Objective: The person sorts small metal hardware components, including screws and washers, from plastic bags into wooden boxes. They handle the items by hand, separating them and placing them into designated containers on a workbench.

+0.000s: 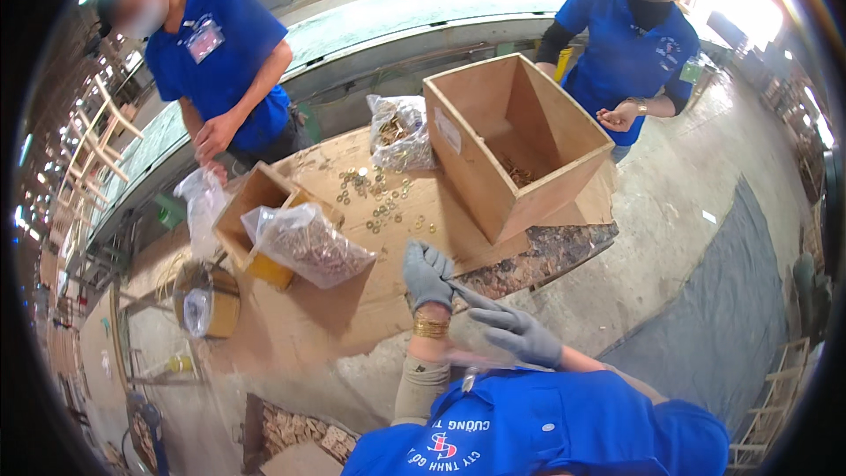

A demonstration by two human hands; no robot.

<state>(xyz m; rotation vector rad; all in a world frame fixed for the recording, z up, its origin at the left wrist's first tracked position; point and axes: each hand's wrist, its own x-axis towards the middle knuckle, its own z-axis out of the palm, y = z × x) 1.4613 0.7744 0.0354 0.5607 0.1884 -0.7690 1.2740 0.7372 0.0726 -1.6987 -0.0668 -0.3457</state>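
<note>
My left hand (427, 275), in a grey glove, is closed just above the front edge of the cardboard-covered table (352, 317). What its curled fingers hold, if anything, is hidden. My right hand (518, 330), also gloved in grey, has its fingers stretched out toward the left. Its long forefinger reaches up to the left hand and seems to touch it. Beyond my hands, brass-coloured ring-shaped pieces (386, 211) lie scattered on the cardboard. A clear plastic bag (308, 245) full of small metal parts leans against a small wooden box (249, 203), left of my hands.
A large open wooden box (480, 185) with a few metal parts inside stands at the right. Another plastic bag of parts (401, 132) sits beside it. Two co-workers in blue shirts (220, 62) stand across the table. A bucket (220, 304) is at the left.
</note>
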